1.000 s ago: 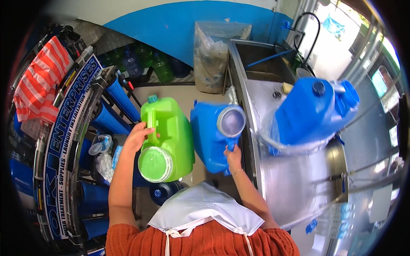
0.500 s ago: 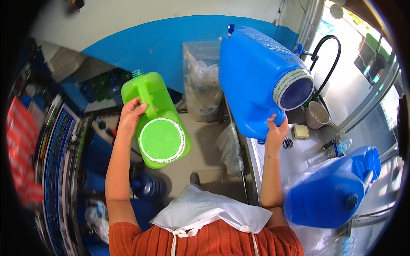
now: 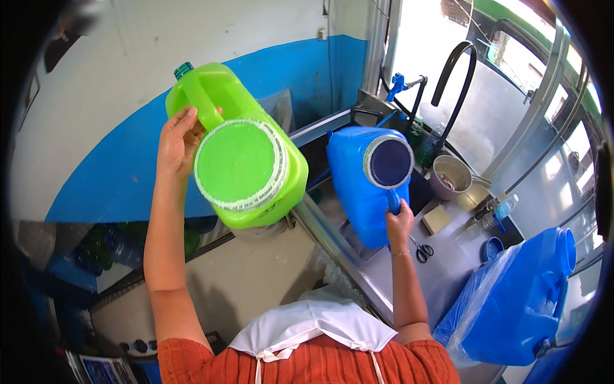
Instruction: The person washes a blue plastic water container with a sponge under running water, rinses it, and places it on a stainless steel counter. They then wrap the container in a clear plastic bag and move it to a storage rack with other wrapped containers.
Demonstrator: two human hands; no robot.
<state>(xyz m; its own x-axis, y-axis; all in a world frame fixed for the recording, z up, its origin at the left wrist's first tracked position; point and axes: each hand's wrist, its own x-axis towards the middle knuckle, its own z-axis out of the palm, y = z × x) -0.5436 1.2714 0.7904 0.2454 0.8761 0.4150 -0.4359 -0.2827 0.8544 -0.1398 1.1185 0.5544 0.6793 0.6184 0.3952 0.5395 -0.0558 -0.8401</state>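
Observation:
In my left hand (image 3: 181, 142) hangs a green plastic water jug (image 3: 281, 173), gripped by its moulded handle. Its large round lid, banded by a white printed seal, faces up towards me, and a small teal cap sticks out at the far end. My right hand (image 3: 399, 225) is wrapped around the handle of a blue water jug (image 3: 358, 185) with a dark blue round lid and a similar seal. That jug is held tilted over the sink at the counter's far part. Black scissors (image 3: 423, 251) lie on the counter beside my right wrist.
Another blue jug (image 3: 511, 301), partly in clear plastic, stands at the right. Along the counter are a yellow sponge (image 3: 436, 219), a grey pail (image 3: 448, 176) and a small bottle (image 3: 505, 208). A black hose (image 3: 455, 83) arches near a blue tap (image 3: 398, 86). A window lies beyond.
My view has swung right towards the sink. The blue jug in my right hand has come down and away over the sink; the green jug has been lifted closer. Both handles stay gripped.

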